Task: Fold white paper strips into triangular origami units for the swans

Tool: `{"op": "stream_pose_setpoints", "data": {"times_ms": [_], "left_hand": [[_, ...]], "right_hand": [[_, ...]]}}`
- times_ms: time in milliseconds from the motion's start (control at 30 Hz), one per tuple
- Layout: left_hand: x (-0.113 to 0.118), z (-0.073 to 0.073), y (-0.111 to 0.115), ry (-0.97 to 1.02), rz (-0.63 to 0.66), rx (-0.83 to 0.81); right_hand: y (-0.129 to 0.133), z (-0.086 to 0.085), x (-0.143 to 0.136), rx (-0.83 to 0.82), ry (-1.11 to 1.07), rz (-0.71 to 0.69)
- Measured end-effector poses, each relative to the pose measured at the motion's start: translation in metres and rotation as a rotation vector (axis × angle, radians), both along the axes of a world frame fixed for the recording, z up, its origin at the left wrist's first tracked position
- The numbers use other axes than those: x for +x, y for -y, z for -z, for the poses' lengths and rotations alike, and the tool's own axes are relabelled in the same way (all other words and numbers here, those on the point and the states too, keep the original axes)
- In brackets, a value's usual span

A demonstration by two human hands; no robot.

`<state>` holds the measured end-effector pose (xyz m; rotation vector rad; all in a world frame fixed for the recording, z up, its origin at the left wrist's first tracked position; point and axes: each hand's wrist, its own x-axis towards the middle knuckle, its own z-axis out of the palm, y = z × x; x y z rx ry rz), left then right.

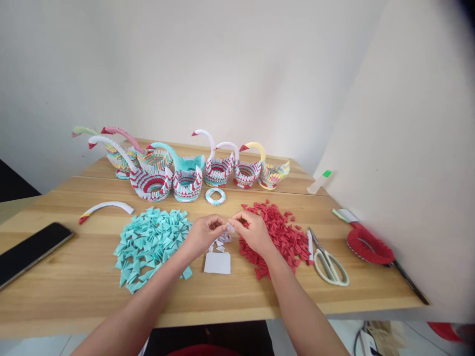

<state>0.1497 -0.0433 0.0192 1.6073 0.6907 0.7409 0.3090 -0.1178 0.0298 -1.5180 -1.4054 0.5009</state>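
Observation:
Both hands meet over the middle of the wooden table. My left hand point(205, 234) and my right hand point(253, 230) pinch a small piece of white paper point(230, 228) between their fingertips. Just below them lies a little heap of folded white paper pieces point(221, 242), partly hidden by the hands. Nearer to me is a stack of blank white paper slips point(217, 263). A spread of turquoise folded paper triangles point(152, 242) lies beside my left hand. Red folded paper triangles point(280, 232) are heaped beside and partly under my right hand.
Several paper swans, one a white-necked swan point(151, 183), stand along the back. A paper ring point(215, 196) lies before them. At left are a loose swan neck point(107, 206) and a phone point(33, 252); at right, scissors point(329, 264) and a red paper piece point(371, 245) by the wall.

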Motion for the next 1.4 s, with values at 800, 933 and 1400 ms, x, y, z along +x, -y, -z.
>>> {"op": "stream_pose_setpoints", "data": {"times_ms": [800,933,1400], "left_hand": [[-0.005,-0.006,-0.002,0.167,-0.079,-0.186],[-0.004,-0.005,-0.004,0.130,-0.097,-0.152],[-0.005,-0.008,0.003,-0.059,-0.182,0.322]], "right_hand": [[-0.002,0.008,-0.004,0.053,-0.030,0.004],[-0.002,0.007,-0.002,0.087,0.000,-0.012],[-0.004,0.010,0.000,0.022,-0.093,0.013]]}}
